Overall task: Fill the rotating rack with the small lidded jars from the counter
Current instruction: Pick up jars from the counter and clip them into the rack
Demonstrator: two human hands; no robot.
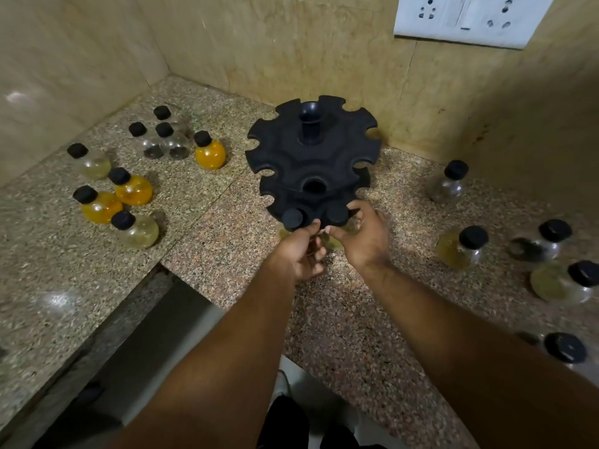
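— Checking the room round the rack (311, 157) first: what hems it in?

— The walls (259, 43) do. One stands just beside its rim from 12 to 2 o'clock, and two of them meet in a corner out at about 10 o'clock. On the counter (227, 222) a broad strip of granite shows between the rack and the eight left jars (133, 189), which stand well apart from it at 9 to 10 o'clock. The slab's near edge cuts in at 7 o'clock. Five right jars (473, 238) are spread from 3 to 5 o'clock.

— And the hands?

— Both meet at the 6 o'clock rim of the lower tier. The right hand (364, 236) has thumb and fingers curled round a jar (337, 212) at 5 o'clock. The thumb lies under the rim and the fingertips sit by the black lid's far side. The other jar (292, 218) is at 7 o'clock, with its lid above the rim, just over the left hand (301, 254).

— Is the left hand gripping anything?

— Its fingers curl in toward the palm, but I cannot tell what they close on. Under the rim the two jars' bodies show only as yellowish slivers. The nearest right jar is partly behind the right forearm (470, 319), and those by the frame's right edge are blurred.
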